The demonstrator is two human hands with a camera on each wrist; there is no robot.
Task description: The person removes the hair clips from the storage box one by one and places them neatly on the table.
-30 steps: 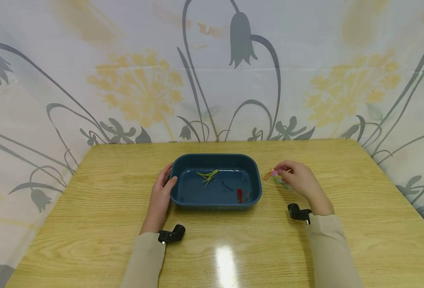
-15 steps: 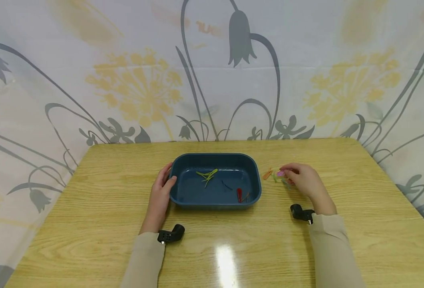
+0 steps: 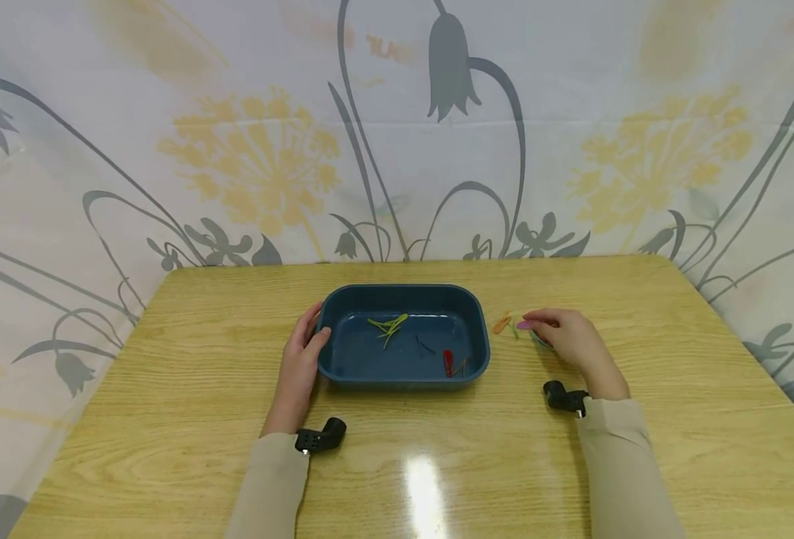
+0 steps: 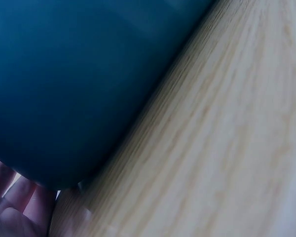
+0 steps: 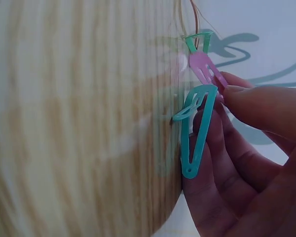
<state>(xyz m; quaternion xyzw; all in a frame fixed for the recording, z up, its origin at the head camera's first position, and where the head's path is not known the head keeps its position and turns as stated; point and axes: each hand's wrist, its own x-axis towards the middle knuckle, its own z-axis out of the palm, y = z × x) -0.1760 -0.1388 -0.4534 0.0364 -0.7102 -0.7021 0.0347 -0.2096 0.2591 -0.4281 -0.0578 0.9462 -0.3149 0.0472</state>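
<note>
Left hand: left hand (image 3: 300, 367) lying on the counter (image 3: 168, 389), fingers and thumb curled round the left end of the blue tub (image 3: 477, 329). Fingertips (image 4: 12, 207) tucked under the tub's round side in the left wrist view. Looks like a light hold only, so a bump could slide the tub over the shiny wood.

Tub: sitting flat in the middle of the counter. Inside: thin green clips (image 3: 388, 326), one dark clip (image 3: 426, 346), one red clip (image 3: 447, 362). Low walls, so a clip dropped from high up could bounce out again.

Loose clips: orange clip (image 3: 501, 324) and a small green clip (image 3: 514, 331) lying on the counter between the tub and the right hand. Small and flat, so hard to get under. Easy to push away by mistake, or to miss.

Right hand: right hand (image 3: 561, 337) low over the counter, just right of the tub. Fingers bent, pinching a pink clip (image 5: 207, 71) with the thumb on top. Teal clip (image 5: 196, 129) resting along the fingers too, not pinched tight as far as can be seen. Another bit of green (image 5: 197, 42) past the pink one, too blurry to name.

Biggest worry: too many clips in one hand. Teal clip could slip off the fingers and fall on the counter. Smooth plastic, so a weak pinch could let the pink clip twist out as well.
</note>
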